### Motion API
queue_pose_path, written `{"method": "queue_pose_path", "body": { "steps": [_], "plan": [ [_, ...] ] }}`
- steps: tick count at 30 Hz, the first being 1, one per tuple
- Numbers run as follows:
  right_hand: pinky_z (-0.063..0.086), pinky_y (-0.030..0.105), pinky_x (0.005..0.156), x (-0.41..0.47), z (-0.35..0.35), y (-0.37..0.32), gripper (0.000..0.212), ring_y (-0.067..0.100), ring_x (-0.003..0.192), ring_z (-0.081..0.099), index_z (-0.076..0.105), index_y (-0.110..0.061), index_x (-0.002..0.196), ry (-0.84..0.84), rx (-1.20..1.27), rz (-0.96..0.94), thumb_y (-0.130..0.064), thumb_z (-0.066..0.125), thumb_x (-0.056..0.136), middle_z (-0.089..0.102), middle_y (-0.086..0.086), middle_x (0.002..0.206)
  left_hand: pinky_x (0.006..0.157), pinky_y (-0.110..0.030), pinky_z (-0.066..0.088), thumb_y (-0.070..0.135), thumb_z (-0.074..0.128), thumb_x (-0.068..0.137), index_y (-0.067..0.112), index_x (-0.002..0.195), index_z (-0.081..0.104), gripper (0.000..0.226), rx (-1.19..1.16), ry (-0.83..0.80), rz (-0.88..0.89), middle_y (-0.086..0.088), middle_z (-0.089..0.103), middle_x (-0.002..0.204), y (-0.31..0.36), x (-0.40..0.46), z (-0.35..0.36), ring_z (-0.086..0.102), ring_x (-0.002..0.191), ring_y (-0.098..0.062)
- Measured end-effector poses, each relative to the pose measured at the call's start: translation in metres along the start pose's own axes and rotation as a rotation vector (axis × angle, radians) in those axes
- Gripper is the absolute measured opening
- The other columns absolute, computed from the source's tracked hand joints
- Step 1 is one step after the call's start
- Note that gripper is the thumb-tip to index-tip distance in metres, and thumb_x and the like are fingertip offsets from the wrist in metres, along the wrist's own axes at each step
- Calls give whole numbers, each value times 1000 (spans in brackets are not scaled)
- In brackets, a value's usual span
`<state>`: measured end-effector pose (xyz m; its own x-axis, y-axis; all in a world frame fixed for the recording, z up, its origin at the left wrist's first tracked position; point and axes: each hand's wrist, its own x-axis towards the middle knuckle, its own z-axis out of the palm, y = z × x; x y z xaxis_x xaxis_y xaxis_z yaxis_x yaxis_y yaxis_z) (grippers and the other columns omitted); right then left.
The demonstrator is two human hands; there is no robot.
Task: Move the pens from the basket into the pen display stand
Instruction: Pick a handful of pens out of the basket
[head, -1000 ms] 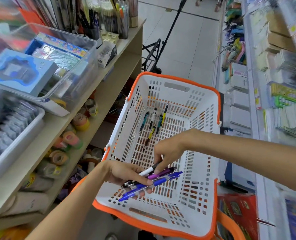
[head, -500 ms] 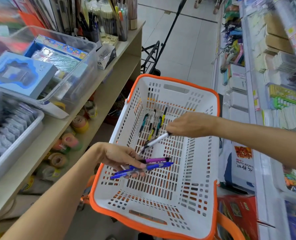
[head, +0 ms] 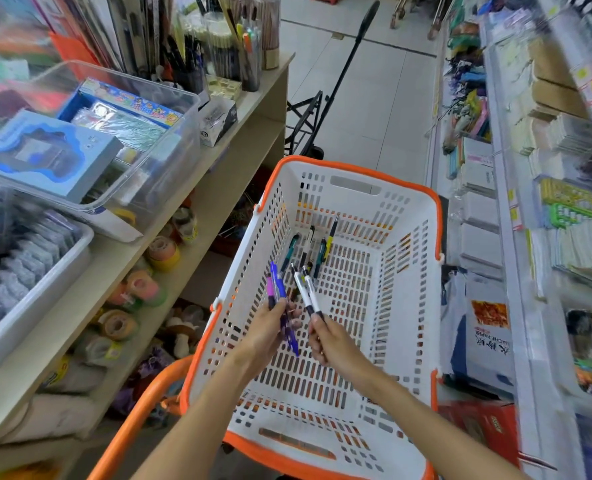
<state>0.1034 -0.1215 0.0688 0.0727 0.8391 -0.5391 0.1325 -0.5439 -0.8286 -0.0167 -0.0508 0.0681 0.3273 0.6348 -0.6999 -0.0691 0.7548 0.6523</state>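
A white basket (head: pixel 405 306) with an orange rim stands in the aisle below me. Several pens (head: pixel 310 249) lie on its perforated floor near the far end. Above the basket's middle, my left hand (head: pixel 265 336) grips a blue pen and a purple pen (head: pixel 276 289), tips pointing away from me. Beside it, my right hand (head: pixel 332 342) holds two white pens (head: pixel 305 289) with black grips, also pointing away. Cups packed with upright pens and pencils (head: pixel 225 46) stand on the shelf top at the upper left.
A wooden shelf (head: pixel 169 216) on the left carries a clear bin (head: pixel 169 140) of boxes and a white tray (head: pixel 34 296); tape rolls (head: pixel 138 289) fill the level below. Stationery racks (head: pixel 544 202) line the right. A black folding cart (head: pixel 308 123) stands beyond the basket.
My right hand came back from the far end of the basket holding two white pens instead of one. Both hands turned their pens from sideways to pointing away from me.
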Motion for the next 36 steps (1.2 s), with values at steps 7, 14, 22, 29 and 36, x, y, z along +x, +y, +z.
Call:
{"method": "queue_pose_path", "body": {
  "steps": [7,14,22,29,36],
  "plan": [
    [31,16,48,-6,6,10,26,4,48,34,47,-24,89,-8,-39,-33,-32,27,103,38,-4,63,93,-31,46,23,32,105,27,102,53,21,242,-16,209,4,66,100,-12,-14,8,64,92,-6],
    [37,32,60,-5,3,11,31,18,63,43,45,-30,102,-136,-568,-25,-44,17,102,49,1,73,88,-32,54,25,32,104,26,127,37,23,189,-18,274,-5,66,112,-30,-10,17,67,97,-16],
    [51,23,56,-9,-15,-25,37,14,58,55,39,-14,129,-513,-658,185,-37,24,103,59,9,92,59,-15,48,16,33,104,22,129,36,26,197,-22,264,-3,50,82,-34,-17,27,48,68,-11],
    [52,22,70,0,-49,-94,49,15,83,63,49,-7,131,-119,-454,69,-40,27,103,63,7,108,57,-23,48,20,39,103,27,133,36,32,56,-329,96,1,55,79,0,-47,-17,49,61,-7],
    [43,38,96,-19,71,-164,38,20,119,55,42,-23,137,-237,-82,-165,-35,40,101,54,3,136,49,-17,43,15,41,102,24,125,42,24,144,-386,189,3,56,77,35,-131,-99,48,59,-5]
  ]
}}
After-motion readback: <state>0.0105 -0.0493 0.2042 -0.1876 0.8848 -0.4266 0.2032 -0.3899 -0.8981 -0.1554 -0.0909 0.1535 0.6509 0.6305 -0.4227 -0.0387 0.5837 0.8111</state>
